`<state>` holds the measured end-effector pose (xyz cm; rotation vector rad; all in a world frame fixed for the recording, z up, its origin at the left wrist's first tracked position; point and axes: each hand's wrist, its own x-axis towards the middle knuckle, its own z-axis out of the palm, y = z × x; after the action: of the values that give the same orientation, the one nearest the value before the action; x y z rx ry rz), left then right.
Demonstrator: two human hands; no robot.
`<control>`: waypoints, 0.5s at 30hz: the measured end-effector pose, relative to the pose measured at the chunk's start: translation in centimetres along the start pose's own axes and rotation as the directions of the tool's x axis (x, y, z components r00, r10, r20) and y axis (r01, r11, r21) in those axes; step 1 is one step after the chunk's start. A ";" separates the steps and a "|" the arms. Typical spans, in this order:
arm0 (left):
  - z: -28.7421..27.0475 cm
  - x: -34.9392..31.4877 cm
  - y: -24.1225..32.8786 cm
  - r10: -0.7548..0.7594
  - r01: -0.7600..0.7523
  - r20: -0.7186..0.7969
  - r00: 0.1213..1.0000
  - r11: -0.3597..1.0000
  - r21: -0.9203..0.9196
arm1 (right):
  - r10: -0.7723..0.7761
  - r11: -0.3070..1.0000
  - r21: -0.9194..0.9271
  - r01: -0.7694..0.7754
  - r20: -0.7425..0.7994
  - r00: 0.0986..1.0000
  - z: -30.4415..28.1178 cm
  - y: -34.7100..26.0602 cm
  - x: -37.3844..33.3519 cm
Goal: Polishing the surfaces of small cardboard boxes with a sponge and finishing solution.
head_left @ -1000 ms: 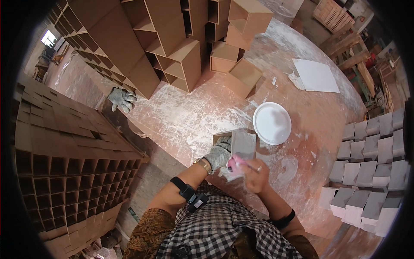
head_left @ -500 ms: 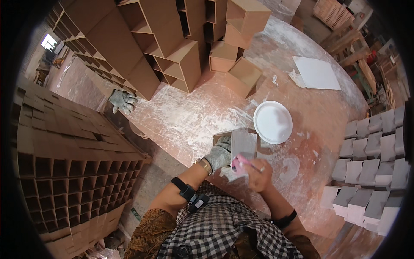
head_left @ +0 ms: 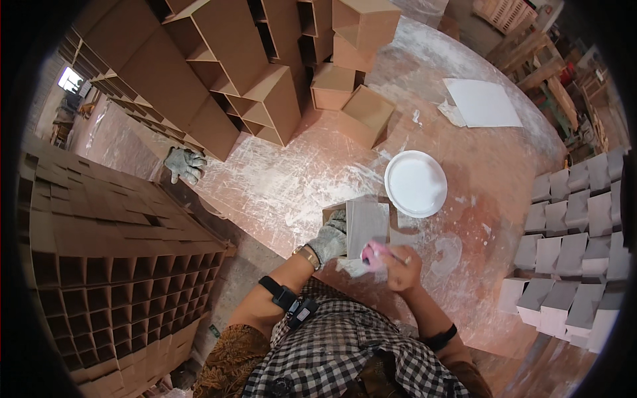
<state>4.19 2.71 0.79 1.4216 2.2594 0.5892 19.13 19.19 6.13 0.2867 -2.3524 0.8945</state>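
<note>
My left hand (head_left: 330,240), in a grey knit glove, reaches into the open side of a small box (head_left: 367,229) and holds it on the table. The box's upper face is coated grey-white; bare brown board shows at its left side. My bare right hand (head_left: 403,266) is closed round the thin handle of a small pink paint roller (head_left: 375,256). The roller is somewhat blurred and lies over the near end of the box; whether it touches the face I cannot tell. Beyond the box to the right stands a round white tub (head_left: 415,184) of white paint.
Brown board boxes (head_left: 265,99) are stacked at the back left. A loose grey glove (head_left: 185,164) lies at the table's left edge. A gridded stack of brown boxes (head_left: 126,285) stands left; coated boxes (head_left: 564,259) sit in rows right. A white sheet (head_left: 483,103) lies far right.
The whole view has shifted slightly. The pink roller has moved a little to the right across the near end of the box. My left hand keeps its hold on the box.
</note>
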 end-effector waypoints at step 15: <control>0.9 0.4 -1.1 0.043 -0.045 -0.056 0.998 0.998 -0.044 | 0.278 0.960 0.007 -0.279 -0.101 0.955 -0.7 0.1 -1.6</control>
<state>3.71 2.77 -0.62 1.4535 2.2471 0.6972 20.71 19.67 5.51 -0.0966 -2.3354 1.0057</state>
